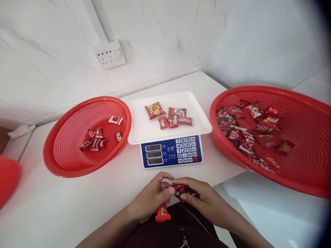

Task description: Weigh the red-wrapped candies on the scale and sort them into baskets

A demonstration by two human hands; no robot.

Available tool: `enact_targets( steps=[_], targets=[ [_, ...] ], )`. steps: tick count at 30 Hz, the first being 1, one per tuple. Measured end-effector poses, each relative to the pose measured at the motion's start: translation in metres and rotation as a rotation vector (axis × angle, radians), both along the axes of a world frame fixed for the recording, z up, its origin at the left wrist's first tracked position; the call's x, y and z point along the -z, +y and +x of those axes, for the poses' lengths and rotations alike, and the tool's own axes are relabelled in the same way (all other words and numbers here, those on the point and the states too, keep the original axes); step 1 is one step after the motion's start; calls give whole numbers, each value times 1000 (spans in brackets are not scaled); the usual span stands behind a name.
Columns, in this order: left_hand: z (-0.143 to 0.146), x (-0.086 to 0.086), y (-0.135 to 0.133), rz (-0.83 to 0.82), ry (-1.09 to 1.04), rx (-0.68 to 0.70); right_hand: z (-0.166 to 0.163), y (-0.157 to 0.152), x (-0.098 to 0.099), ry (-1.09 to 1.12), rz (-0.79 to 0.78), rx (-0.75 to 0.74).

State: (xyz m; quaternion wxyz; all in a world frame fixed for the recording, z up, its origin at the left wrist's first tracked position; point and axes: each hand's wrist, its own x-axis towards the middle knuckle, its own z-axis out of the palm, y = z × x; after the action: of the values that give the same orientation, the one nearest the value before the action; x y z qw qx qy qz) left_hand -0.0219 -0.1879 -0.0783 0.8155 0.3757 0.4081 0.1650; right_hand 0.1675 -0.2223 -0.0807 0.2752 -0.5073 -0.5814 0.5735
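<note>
Close to my body, in front of the digital scale (172,151), my two hands meet. My left hand (155,196) is closed around a red wrapped candy (162,213), whose lower end sticks out beneath the palm. Between the thumb and fingers of my right hand (204,198) is a dark red wrapped candy (179,190); my left thumb tip touches its edge. On the scale lies a white tray (139,131) bearing several red candy packets, among them a larger red and yellow packet (155,110). The scale's upper display seems to read 0.058.
A red mesh basket (62,127) with several small candies stands at left. To the right, a larger red basket (305,137) holds many wrapped candies and overhangs the table edge. Part of another red object (7,179) shows at far left. A wall socket (109,55) is behind.
</note>
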Motion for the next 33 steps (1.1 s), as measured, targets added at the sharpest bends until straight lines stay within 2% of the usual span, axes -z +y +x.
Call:
enact_targets(
  steps=[5,8,11,16,19,22,24,28,30,33],
  targets=[
    [-3,2,3,-240,-22,-161,-2,1,3,37,-46,193],
    [-6,6,5,-357,-61,-181,-2,4,4,80,2,333],
    [-10,10,6,-396,-121,-179,-2,6,4,92,45,405],
    [-13,11,4,-357,-285,-156,-15,7,-1,-71,123,277],
    [-13,10,3,-327,-371,-123,-26,10,-5,-200,306,95],
    [-12,6,5,-303,-299,-151,-28,22,-11,-274,495,-48],
    [-12,0,8,-293,-224,-179,-20,39,-18,-339,575,6],
    [-18,-14,18,-254,-164,-219,3,84,-29,-584,657,242],
    [-22,-20,22,-225,-164,-245,8,104,-29,-733,631,260],
    [-31,-25,26,-187,-170,-301,1,120,-29,-853,566,173]
  ],
)
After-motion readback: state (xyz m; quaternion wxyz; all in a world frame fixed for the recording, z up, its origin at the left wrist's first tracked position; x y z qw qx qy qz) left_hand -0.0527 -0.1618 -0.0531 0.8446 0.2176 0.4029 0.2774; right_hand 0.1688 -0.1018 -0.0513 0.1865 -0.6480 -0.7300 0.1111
